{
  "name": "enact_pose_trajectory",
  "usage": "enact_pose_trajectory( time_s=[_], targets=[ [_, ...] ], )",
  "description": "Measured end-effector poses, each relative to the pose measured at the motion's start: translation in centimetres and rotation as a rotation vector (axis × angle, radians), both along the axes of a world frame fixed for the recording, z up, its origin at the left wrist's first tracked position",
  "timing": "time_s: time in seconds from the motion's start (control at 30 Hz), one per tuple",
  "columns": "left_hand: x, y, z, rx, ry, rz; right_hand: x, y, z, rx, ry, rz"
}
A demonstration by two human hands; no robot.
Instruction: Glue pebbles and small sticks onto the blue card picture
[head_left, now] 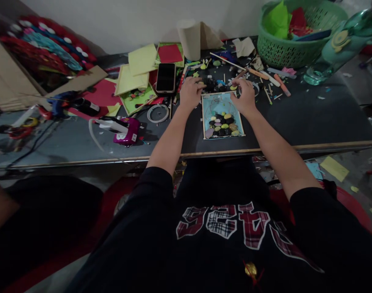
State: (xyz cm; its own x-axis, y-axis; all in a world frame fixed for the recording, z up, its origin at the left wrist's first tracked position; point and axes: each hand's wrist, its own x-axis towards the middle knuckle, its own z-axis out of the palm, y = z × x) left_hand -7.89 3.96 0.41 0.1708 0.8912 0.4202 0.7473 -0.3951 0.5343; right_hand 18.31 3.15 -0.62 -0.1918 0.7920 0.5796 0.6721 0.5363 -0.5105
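A shallow picture frame (238, 118) with a light blue backing lies flat near the table edge. Black, yellow, green and purple pebbles (225, 126) cover its lower half, and thin curved lines show above them. By its upper left corner is my left hand (191, 92), fingers stretched toward a heap of loose black pebbles (209, 84); whether they touch is unclear. My right hand (245, 97) rests at the upper right corner, thumb by the frame's edge and fingers curved apart from it, close to a loose yellow pebble (233, 88). I see nothing held in either hand.
A phone (166, 77) lies on coloured paper and small frames left of my hands. Nearer are a tape roll (158, 113) and a purple device (127, 131). Markers, sticks and scraps spread behind, with a green basket (291, 53) and a bottle (332, 53) at right.
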Motion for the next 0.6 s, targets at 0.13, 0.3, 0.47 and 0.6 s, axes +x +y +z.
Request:
enact_pose_trajectory(
  time_s=[0.13,0.3,0.47,0.6],
  targets=[
    [0.5,0.0,-0.4,0.003,0.104,0.023,0.0,-0.3,0.5,-0.025,-0.019,-0.009],
    [0.4,0.5,-1.5,0.064,0.039,0.052,0.0,-0.5,0.7,-0.076,-0.024,-0.015],
    [0.4,0.8,-2.0,0.133,0.097,0.069,0.0,-0.6,0.8,-0.053,-0.004,-0.006],
    [0.8,1.0,-2.0,0.100,0.174,0.107,0.1,-0.6,0.7,-0.049,-0.011,0.003]
  ],
)
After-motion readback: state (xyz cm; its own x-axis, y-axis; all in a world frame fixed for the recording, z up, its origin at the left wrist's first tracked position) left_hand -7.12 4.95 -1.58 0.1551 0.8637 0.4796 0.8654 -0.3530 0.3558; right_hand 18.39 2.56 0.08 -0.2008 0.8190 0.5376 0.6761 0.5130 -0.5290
